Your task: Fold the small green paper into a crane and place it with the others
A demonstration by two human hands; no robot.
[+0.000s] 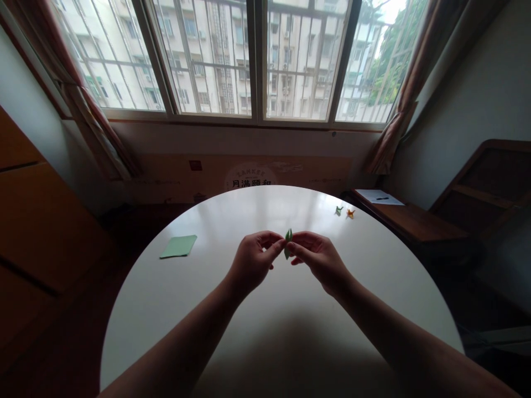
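A small folded green paper piece (287, 241) is held above the middle of a round white table (257, 326). My left hand (252, 261) pinches it from the left with thumb and fingers. My right hand (317, 258) pinches it from the right. Both hands meet at the paper, fingertips almost touching. Most of the paper is hidden between the fingers.
A flat green paper stack (179, 246) lies on the table's left. Two tiny folded paper figures, one green (339, 210) and one orange (350, 213), sit at the far right edge. A wooden side table (409, 218) with a sheet and pen stands to the right.
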